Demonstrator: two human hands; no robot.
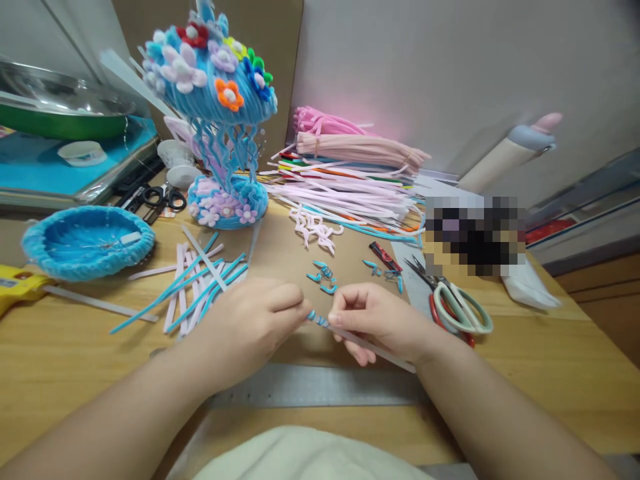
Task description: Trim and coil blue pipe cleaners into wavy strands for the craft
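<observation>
My left hand pinches the end of a short blue pipe cleaner, which is coiled round a thin pale stick. With thumb and fingers, my right hand grips that stick beside the coil; its far end points down to the right, near my wrist. Just beyond the hands, small coiled blue pieces and a few bent pale pink pieces lie on a brown board. Cut blue and pale pink pipe cleaners are spread to the left of my left hand.
A blue jellyfish-like craft with flowers stands at the back left, near a blue fuzzy bowl shape. Bundled pipe cleaners are stacked behind. Scissors and a red-black cutter lie right; a metal ruler lies in front.
</observation>
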